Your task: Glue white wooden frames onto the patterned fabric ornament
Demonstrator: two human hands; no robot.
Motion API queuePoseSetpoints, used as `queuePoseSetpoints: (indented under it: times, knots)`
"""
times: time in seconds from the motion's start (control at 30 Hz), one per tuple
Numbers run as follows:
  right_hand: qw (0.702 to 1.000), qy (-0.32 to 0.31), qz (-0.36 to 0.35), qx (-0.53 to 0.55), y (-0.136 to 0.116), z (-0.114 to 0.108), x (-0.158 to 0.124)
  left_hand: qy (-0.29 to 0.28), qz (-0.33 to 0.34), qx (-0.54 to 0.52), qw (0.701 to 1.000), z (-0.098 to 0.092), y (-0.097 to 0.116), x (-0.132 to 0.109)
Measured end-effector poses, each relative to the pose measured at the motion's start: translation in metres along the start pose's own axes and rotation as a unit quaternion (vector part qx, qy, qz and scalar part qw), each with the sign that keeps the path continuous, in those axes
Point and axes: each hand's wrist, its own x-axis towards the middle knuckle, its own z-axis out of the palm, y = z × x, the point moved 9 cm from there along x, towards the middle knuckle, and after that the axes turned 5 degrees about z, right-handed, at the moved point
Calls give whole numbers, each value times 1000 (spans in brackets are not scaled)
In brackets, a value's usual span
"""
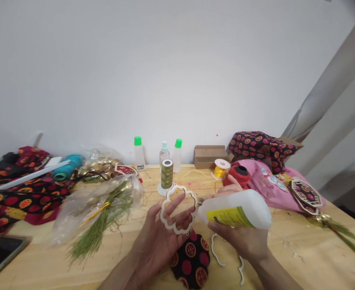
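Scalloped wooden frame (162, 213) is lying across the open left hand (160, 241) while the right hand (240, 241) is gripping a glue bottle (237, 209) beside it, the fabric disc (192, 262) still unattached.

Soft, even light fills the scene, bright and diffuse rather than harsh. The white wall (177, 60) greys slightly toward the upper corners. On the wooden table (301, 237) shadows are faint and blurred at their edges. Wide-angle distortion bows the table's sides and tilts the pale beam (331, 92) at right — the white bottle (240, 207) looks slightly soft, its label too blurred to read
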Motion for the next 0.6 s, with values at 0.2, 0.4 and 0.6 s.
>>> queuePoseSetpoints:
  times: [0.2,0.4,0.6]
  knots:
    - [999,10,-23,20,1,-2,-1,10,0,-2,1000,1,-1,-1]
    - [998,-19,-49,-35,-4,-1,0,10,-2,8,1000,1,-1,0]
    - [999,-11,-34,-30,-1,-3,0,19,-1,20,1000,-3,0,0]
